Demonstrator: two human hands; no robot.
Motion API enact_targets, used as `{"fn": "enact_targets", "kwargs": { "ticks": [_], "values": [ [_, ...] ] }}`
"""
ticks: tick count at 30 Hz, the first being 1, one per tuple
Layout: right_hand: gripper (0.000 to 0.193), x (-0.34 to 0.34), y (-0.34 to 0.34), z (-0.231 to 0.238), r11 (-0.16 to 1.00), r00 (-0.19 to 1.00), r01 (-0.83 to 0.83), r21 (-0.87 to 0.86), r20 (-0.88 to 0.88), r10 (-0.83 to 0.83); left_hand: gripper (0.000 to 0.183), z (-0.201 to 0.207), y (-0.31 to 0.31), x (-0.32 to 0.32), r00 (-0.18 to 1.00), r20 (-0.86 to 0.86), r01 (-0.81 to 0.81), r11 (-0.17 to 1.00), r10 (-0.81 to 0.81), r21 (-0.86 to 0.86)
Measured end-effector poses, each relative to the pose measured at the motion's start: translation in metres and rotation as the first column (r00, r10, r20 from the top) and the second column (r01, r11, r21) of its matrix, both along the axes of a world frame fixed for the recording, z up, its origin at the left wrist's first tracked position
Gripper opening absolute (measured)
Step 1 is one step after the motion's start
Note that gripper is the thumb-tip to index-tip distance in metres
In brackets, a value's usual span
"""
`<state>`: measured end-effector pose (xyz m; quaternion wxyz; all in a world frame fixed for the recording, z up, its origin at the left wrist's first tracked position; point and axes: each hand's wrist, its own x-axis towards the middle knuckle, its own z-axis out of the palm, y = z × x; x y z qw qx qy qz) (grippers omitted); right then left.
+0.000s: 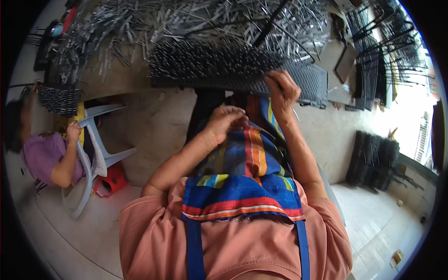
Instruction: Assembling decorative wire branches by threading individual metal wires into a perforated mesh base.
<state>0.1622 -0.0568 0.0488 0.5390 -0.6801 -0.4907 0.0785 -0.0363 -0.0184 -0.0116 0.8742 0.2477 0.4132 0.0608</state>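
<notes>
A long dark perforated tray lies across the table's near edge, in front of my lap. Dense rows of small dark pieces stand upright in its left and middle parts, while bare mesh shows at the right. My right hand is at the tray's near side, by the border of the filled part, its fingers pinched together; whatever they hold is too small to name. Lower and to the left, my left hand hovers over the striped apron with fingers bent together. What it holds, if anything, is hidden.
Loose silvery metal strips cover the table beyond the tray. Dark racks stand at the right, black bundles on the floor below. At the left a co-worker in purple sits by a pale plastic chair and another filled tray.
</notes>
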Motion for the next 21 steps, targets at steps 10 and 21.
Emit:
{"fn": "enact_targets", "kwargs": {
  "ticks": [10, 21],
  "values": [
    [0.010, -0.002, -0.016, -0.013, 0.999, 0.999, -0.010, 0.033, 0.045, 0.009, 0.013, 0.005, -0.007, -0.011, 0.998, -0.018, -0.053, 0.998, 0.053, 0.033],
    [0.010, -0.002, 0.007, -0.018, 0.994, 0.996, 0.087, -0.064, 0.016, -0.086, 0.015, 0.073, 0.031, -0.059, 0.968, 0.152, -0.243, 0.896, 0.199, 0.372]
  ]
}}
